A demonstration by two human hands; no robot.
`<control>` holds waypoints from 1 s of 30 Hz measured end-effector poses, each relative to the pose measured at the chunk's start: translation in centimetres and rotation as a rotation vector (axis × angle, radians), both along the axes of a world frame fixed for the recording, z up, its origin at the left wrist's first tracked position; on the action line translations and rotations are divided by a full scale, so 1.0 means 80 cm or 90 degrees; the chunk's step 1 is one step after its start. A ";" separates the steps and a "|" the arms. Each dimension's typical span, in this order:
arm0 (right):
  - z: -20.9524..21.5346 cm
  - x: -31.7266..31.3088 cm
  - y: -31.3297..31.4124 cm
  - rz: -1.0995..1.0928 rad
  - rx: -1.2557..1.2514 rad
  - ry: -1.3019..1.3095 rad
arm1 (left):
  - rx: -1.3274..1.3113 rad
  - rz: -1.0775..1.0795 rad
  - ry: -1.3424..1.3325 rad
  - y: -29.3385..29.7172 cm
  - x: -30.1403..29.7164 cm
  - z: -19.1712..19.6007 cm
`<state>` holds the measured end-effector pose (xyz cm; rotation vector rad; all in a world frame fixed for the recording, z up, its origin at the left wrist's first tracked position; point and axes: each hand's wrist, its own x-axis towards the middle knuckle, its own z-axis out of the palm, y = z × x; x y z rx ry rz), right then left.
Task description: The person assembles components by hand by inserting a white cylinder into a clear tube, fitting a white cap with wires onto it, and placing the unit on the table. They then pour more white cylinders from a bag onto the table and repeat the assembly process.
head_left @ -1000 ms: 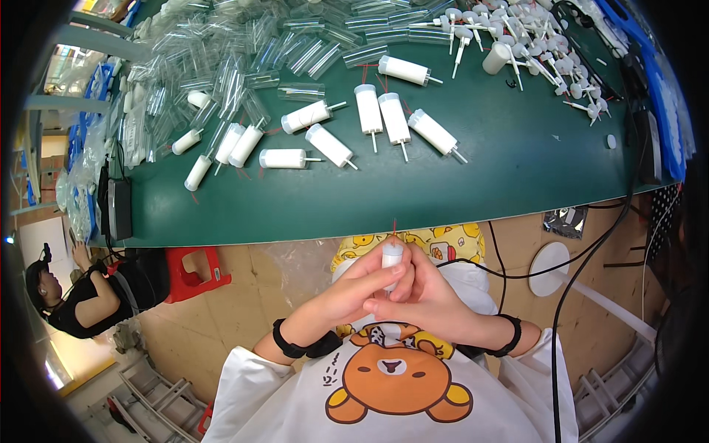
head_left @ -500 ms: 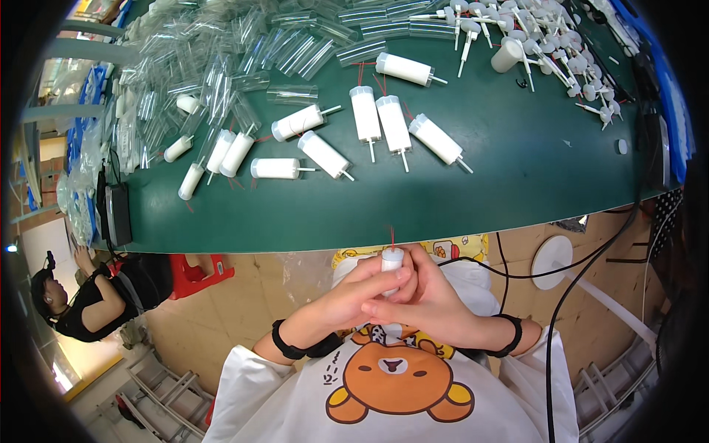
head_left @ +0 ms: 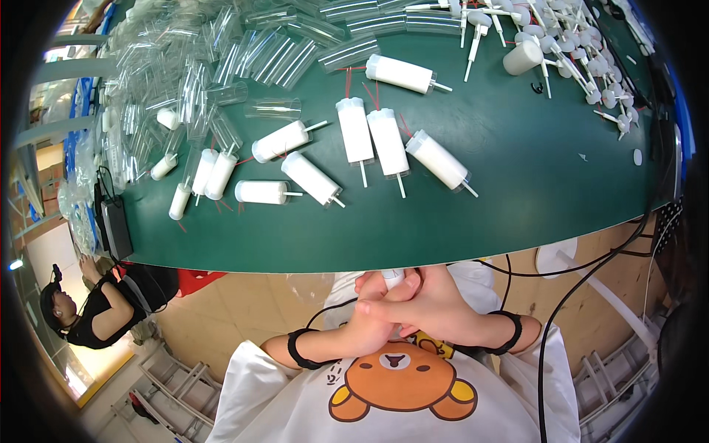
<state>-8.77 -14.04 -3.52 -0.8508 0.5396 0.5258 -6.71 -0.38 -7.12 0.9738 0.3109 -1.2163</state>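
Observation:
Just below the table's front edge, my left hand (head_left: 369, 317) and my right hand (head_left: 439, 304) are closed together around a small white cylinder (head_left: 393, 277). Only its top end shows between the fingers; the rest is hidden. On the table beyond lie several white cylinders of the same look (head_left: 354, 133), sleeved in clear plastic, with thin white stems and red wires. The nearest ones lie well apart from my hands.
Clear plastic tubes (head_left: 284, 63) are heaped at the far left of the green table (head_left: 317, 236). White stemmed parts (head_left: 583, 63) pile up at the far right, beside a short white cylinder (head_left: 523, 57). Black cables (head_left: 583, 280) hang at right. Another person (head_left: 103, 310) sits at left.
The view has shifted, so the table edge sits lower. My hands have closed further over the white cylinder, and its red wire no longer shows.

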 end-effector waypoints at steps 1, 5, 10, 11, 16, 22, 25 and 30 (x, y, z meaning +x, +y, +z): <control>-0.004 -0.001 -0.002 0.006 0.025 -0.011 | 0.001 0.012 0.005 -0.004 -0.001 0.003; -0.003 0.003 -0.016 0.075 0.045 0.002 | 0.009 0.059 0.020 -0.020 -0.008 0.018; -0.009 0.006 -0.017 0.093 0.056 -0.005 | 0.007 0.123 0.037 -0.029 -0.014 0.035; -0.012 0.004 -0.018 0.079 0.068 -0.022 | 0.010 0.123 0.036 -0.032 -0.016 0.037; -0.002 0.012 -0.029 0.122 0.051 -0.002 | 0.072 0.167 -0.038 -0.045 -0.025 0.042; -0.007 0.016 -0.031 0.180 0.041 0.027 | -0.004 0.221 -0.091 -0.048 -0.026 0.025; -0.011 0.007 -0.022 0.138 0.031 0.008 | 0.025 0.117 -0.140 -0.034 -0.014 0.026; -0.015 -0.014 0.003 0.066 -0.036 -0.015 | -0.219 0.067 -0.003 0.001 0.001 0.022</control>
